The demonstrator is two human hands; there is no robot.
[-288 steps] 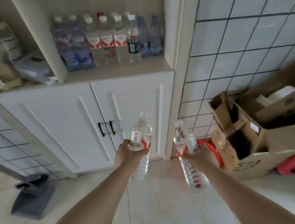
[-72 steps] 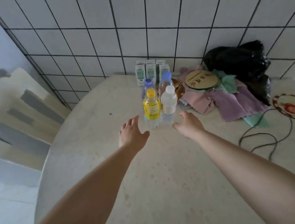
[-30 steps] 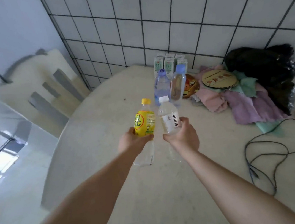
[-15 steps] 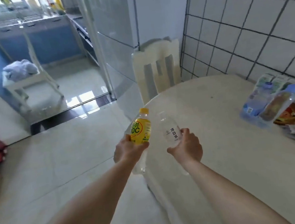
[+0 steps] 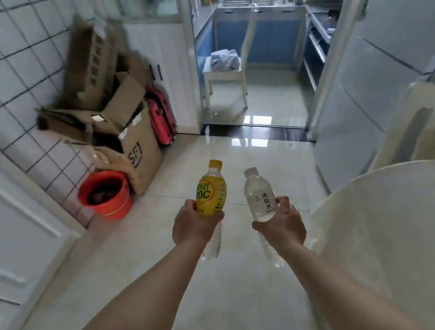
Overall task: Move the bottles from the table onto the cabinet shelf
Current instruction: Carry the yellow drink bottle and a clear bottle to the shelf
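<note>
My left hand (image 5: 192,227) grips a yellow-labelled bottle (image 5: 210,190) with a yellow cap, held upright above the floor. My right hand (image 5: 282,222) grips a clear water bottle (image 5: 259,195) with a white cap, also upright, just right of the yellow one. Both bottles hang in the air between the round pale table (image 5: 388,226) at the right and the white cabinet door (image 5: 3,218) at the left edge. The cabinet shelf is out of view.
A red bucket (image 5: 105,195) stands on the floor by the tiled wall, with stacked cardboard boxes (image 5: 112,117) and a red suitcase (image 5: 161,117) behind it. A chair back (image 5: 430,122) rises at the right. A kitchen doorway with a white stool (image 5: 223,73) lies ahead.
I lifted both bottles off the table and my view has swung left, from the table to the floor, boxes and cabinet side. Both hands keep their bottles.
</note>
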